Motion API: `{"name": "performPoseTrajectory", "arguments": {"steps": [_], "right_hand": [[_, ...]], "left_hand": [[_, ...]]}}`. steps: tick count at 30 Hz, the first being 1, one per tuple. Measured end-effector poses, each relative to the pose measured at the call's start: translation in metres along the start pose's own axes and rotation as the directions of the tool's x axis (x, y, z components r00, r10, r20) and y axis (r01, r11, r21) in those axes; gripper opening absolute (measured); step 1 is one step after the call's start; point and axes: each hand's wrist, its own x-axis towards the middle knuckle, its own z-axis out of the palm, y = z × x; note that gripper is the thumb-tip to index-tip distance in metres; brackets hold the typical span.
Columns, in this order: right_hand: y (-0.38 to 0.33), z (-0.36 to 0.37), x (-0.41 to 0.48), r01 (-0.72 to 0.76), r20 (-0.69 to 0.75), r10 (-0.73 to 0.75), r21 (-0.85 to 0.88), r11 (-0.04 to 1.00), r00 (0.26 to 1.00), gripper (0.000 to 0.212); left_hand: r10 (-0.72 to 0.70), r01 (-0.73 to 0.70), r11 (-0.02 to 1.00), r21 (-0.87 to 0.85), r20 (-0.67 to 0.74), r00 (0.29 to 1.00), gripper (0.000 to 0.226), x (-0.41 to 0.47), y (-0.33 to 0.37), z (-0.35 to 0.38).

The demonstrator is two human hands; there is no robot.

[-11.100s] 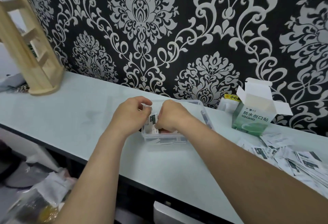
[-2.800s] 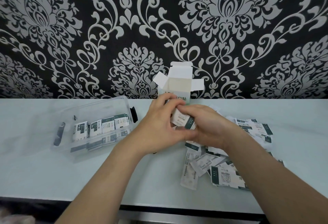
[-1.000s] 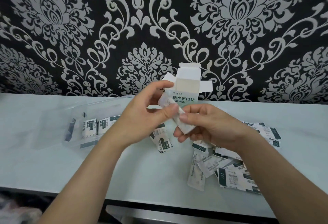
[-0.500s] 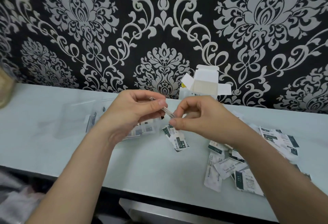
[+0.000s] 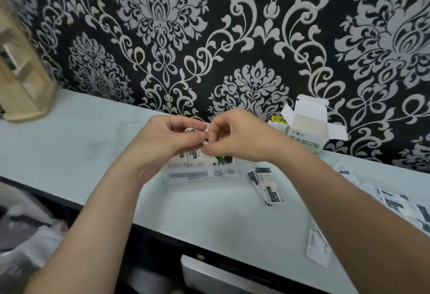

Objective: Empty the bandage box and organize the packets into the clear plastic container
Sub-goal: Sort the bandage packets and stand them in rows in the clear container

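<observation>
Open box (image 5: 307,130) stands at the worktop's (image 5: 93,144) back edge, flaps up; its inside is hidden, but it is likely emptied. The container (image 5: 202,174) sits mid-worktop, left of the box, with a row of packets standing in it. The left hand (image 5: 172,137) and right hand (image 5: 235,140) meet just above it, fingers curled, pinching a thin stack (image 5: 192,130) between them. Still to file: a loose pair (image 5: 267,186) just right of the container, a single (image 5: 317,245) near the front edge, and a pile (image 5: 395,203) at the right end. Judged partway done.
</observation>
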Motion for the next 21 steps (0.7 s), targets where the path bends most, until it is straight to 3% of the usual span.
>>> {"name": "performPoseTrajectory", "arguments": {"steps": [2,3,5,7,12,15,21], "right_hand": [[-0.004,0.003,0.008,-0.049,-0.002,0.049,0.001,0.999,0.999,0.016],[-0.004,0.006,0.013,-0.09,-0.014,0.09,-0.016,0.996,0.996,0.017],[-0.001,0.014,0.026,-0.175,-0.029,0.173,-0.077,0.982,0.985,0.018],[0.004,0.027,0.038,-0.248,-0.025,0.246,-0.123,0.961,0.969,0.02],[0.005,0.047,0.051,-0.33,-0.039,0.334,-0.306,0.893,0.942,0.022],[-0.003,0.052,0.055,-0.328,-0.044,0.34,-0.4,0.856,0.939,0.024],[-0.008,0.061,0.061,-0.34,-0.034,0.363,-0.444,0.829,0.931,0.031]], "left_hand": [[0.037,-0.025,0.994,0.103,-0.107,0.994,0.024,0.003,-0.005,-0.008],[0.102,-0.052,0.963,0.263,-0.178,0.979,0.022,0.007,-0.01,-0.013],[0.262,-0.036,0.755,0.655,-0.251,0.932,0.014,0.012,-0.018,-0.024],[0.312,-0.009,0.57,0.822,-0.206,0.927,0.018,0.012,-0.024,-0.032],[0.032,0.073,0.422,0.904,-0.096,0.995,0.028,0.008,-0.031,-0.035],[-0.009,0.058,0.355,0.933,-0.058,0.998,0.036,0.008,-0.032,-0.036],[-0.085,0.061,0.319,0.946,-0.035,0.996,0.037,0.01,-0.033,-0.034]]}}
